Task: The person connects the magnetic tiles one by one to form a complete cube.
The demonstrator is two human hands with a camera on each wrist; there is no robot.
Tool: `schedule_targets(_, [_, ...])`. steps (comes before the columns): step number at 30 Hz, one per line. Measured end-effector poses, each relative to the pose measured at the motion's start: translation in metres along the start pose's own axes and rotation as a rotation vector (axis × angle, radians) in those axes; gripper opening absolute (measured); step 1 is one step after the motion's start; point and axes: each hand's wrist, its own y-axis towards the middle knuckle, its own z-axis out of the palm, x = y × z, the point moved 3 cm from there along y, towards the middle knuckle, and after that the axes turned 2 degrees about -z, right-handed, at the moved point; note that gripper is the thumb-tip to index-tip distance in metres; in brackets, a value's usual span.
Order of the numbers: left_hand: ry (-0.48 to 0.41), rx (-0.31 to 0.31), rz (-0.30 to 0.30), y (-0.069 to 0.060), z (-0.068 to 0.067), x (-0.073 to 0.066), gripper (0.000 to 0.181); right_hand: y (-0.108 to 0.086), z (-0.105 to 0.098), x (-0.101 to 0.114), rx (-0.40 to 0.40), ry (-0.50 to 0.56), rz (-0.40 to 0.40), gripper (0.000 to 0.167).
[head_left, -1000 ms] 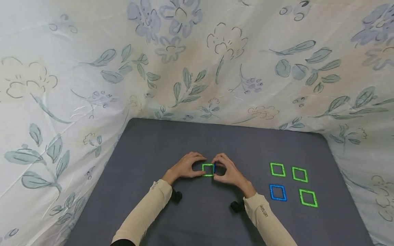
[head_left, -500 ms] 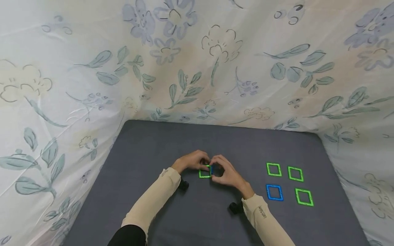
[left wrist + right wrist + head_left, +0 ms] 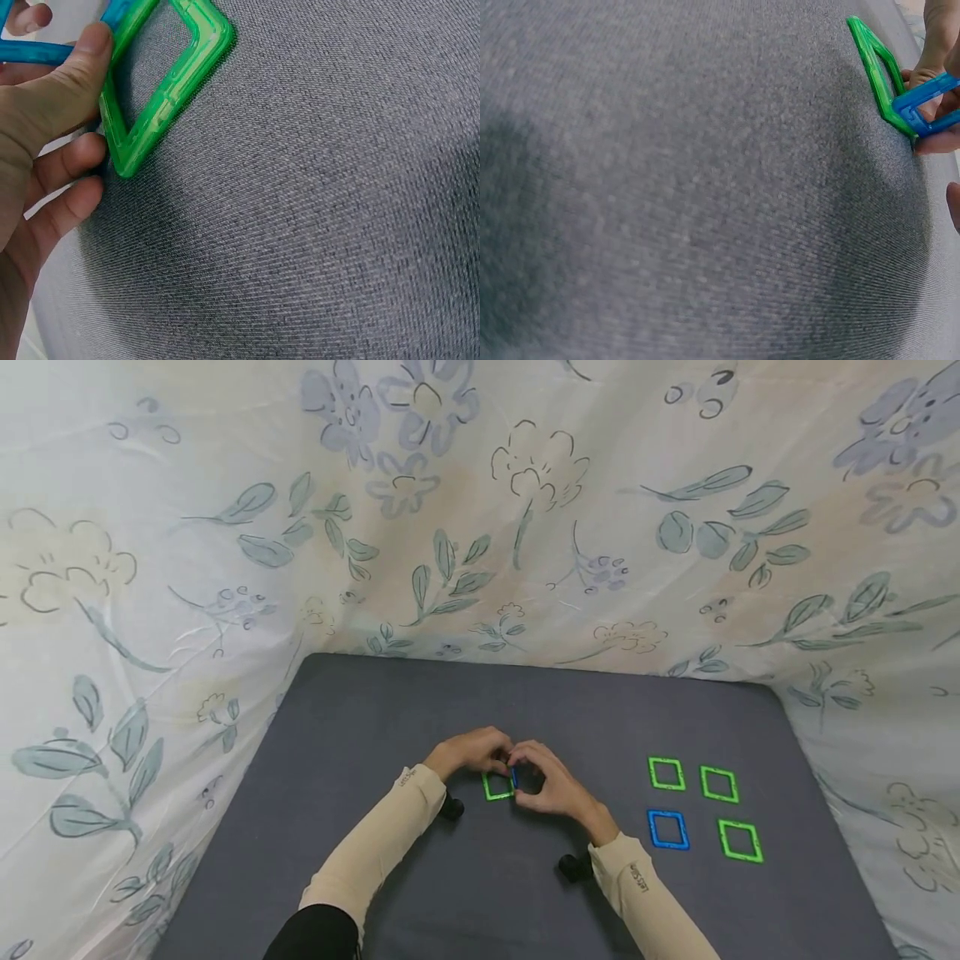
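Observation:
A green square magnetic tile lies on the table, an open plastic frame. Against its right side stands a blue square magnetic tile, upright on edge. My left hand reaches over the green tile's far side and pinches the blue tile's corner where the two tiles meet, thumb tip on top. On the other side, my right hand curls round the blue tile, index finger at the far end and thumb at the near end. In the head view the fingers hide much of the blue tile.
To the right lie three loose green square tiles and a flat blue one. The dark grey table backs onto a flowered curtain.
My left hand has shifted from the green tile's left side to its far right corner, against the blue tile. My right hand stays round the blue tile. The green tile has turned slightly.

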Motion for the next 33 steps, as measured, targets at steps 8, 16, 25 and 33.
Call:
schedule_targets(8, [0.020, -0.008, 0.039, -0.002, 0.002, 0.003, 0.008, -0.004, -0.001, -0.003, 0.025, -0.007, -0.018, 0.049])
schedule_targets(16, [0.008, -0.051, 0.057, -0.008, 0.002, 0.002, 0.011, -0.007, -0.006, -0.002, -0.001, -0.015, 0.003, 0.057])
schedule_targets(25, [-0.043, -0.130, 0.067, -0.021, 0.006, 0.006, 0.014, -0.027, -0.036, -0.009, -0.012, -0.109, 0.067, 0.060])
schedule_targets(33, [-0.118, -0.219, 0.048, -0.034, 0.013, 0.015, 0.012, -0.056, -0.081, -0.020, -0.016, -0.234, 0.181, 0.063])
